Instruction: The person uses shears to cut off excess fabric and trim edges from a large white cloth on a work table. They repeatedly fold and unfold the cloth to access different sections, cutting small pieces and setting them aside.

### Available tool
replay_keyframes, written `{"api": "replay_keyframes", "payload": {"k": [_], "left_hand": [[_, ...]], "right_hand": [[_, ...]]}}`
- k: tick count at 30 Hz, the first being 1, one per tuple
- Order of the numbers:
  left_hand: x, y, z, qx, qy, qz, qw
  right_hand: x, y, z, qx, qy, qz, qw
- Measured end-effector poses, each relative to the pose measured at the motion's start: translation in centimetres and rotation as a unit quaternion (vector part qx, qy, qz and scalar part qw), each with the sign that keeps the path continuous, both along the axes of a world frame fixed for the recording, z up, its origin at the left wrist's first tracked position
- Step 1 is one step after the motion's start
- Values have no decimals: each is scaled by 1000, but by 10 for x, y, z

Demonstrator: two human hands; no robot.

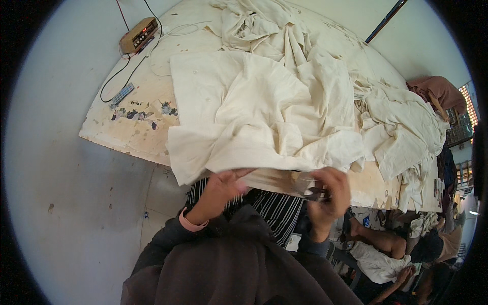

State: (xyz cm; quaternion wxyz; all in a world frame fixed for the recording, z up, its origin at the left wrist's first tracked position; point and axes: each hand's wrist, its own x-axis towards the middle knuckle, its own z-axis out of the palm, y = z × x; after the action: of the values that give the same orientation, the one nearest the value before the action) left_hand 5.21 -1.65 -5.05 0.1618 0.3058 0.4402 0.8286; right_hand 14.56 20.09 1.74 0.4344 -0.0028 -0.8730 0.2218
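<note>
Work surface: a pale, worn table [152, 91], its top chipped and stained, is seen reaching from the near edge to the far wall. Over its middle a cream cloth [269, 112] is spread, wrinkled, with its near edge hung at the table's front, directly before the wearer. A dark garment [234, 269] is worn by the person, and black-and-white striped fabric [277, 213] is seen between it and the table edge. A second heap of cream fabric [401, 127] is laid loosely along the right side; a third, bunched pile [259, 25] is placed at the far end. At lower right, beyond the table, a seated person [381, 240] is partly seen, bare leg bent.

Hands: held apart, one at either end of the raised near edge. By the right hand [331, 195], blurred, a small dark tool is gripped, fingers curled round it; its kind cannot be told. By the left hand [219, 195] the cloth's edge is met at the fingertips; whether it is pinched cannot be told.

Smaller items: a brown box [138, 35] with red lights is set at the far left; a grey remote control [122, 94] is laid nearer, close to the table's left edge. Dark tool [317, 193]: located just beside the cloth's edge. A pink wristband [192, 223] is worn at the left wrist.
</note>
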Motion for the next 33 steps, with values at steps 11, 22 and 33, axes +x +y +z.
{"api": "replay_keyframes", "payload": {"k": [11,22,33], "left_hand": [[7,-21,-30,-155,177,-68,970],[-47,-49,-112,-344,440,157,814],[-90,-53,52,-430,363,202,801]], "right_hand": [[-7,-21,7,-46,-75,175,981],[6,18,15,-34,134,67,988],[41,93,15,-203,202,-24,958]]}}
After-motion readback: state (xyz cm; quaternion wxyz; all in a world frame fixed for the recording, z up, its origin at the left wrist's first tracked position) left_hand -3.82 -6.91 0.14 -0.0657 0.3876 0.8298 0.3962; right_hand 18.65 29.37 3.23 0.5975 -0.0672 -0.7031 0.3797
